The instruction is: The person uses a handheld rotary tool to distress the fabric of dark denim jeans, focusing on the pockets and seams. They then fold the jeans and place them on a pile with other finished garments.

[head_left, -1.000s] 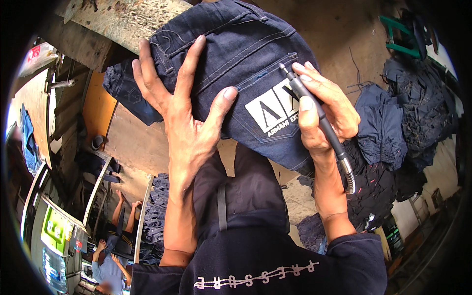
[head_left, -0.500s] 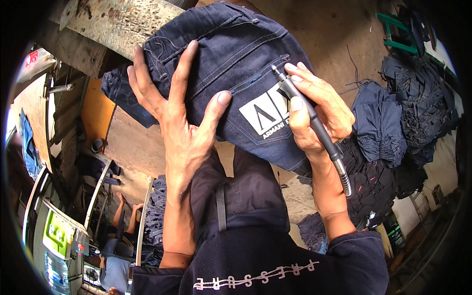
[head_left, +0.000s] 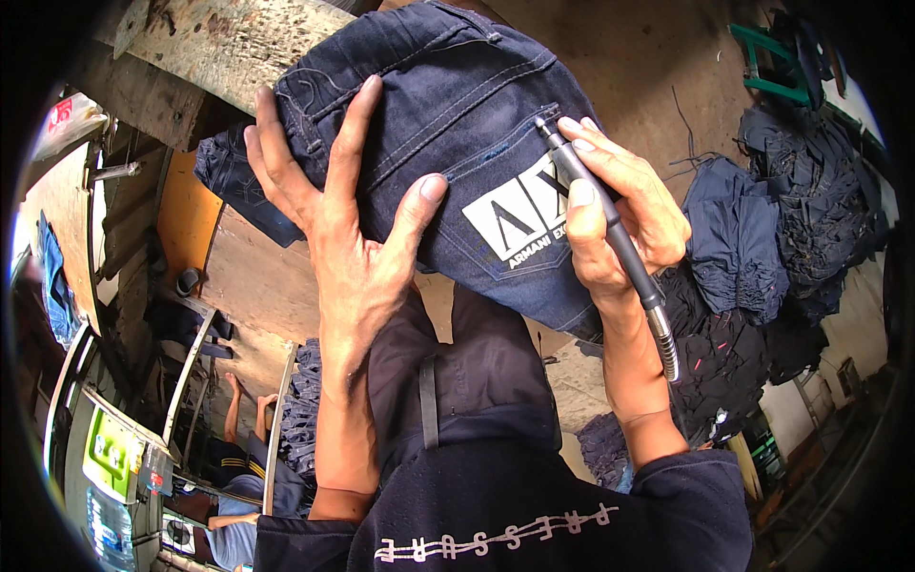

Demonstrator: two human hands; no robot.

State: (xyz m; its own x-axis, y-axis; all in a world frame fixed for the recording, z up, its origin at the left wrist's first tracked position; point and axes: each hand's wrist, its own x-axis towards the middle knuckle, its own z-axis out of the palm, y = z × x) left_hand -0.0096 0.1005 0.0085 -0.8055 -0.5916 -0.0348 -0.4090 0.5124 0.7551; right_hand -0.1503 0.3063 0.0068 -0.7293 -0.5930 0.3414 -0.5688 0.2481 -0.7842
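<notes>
Dark blue jeans (head_left: 448,105) lie stretched over the end of a worn wooden board, their back pocket facing up. A white printed patch (head_left: 500,224) is on the pocket, and a small faded blue streak shows along the pocket's top seam. My left hand (head_left: 353,210) lies on the denim with fingers spread, left of the pocket. Between the fingers and thumb of my right hand (head_left: 629,205) is a black pen-shaped rotary tool (head_left: 610,224) with a metal spring at its rear. Its tip is at the right end of the pocket's top seam.
The wooden board (head_left: 229,48) juts in from the upper left. Heaps of dark garments (head_left: 762,229) lie at the right, below a green stool (head_left: 772,67). At the lower left, another person (head_left: 233,524) is near a metal frame and a large water bottle (head_left: 110,524).
My right hand has shifted the tool slightly to the right along the pocket seam, uncovering more of the patch. My left hand stays almost in place. The other person at lower left has moved.
</notes>
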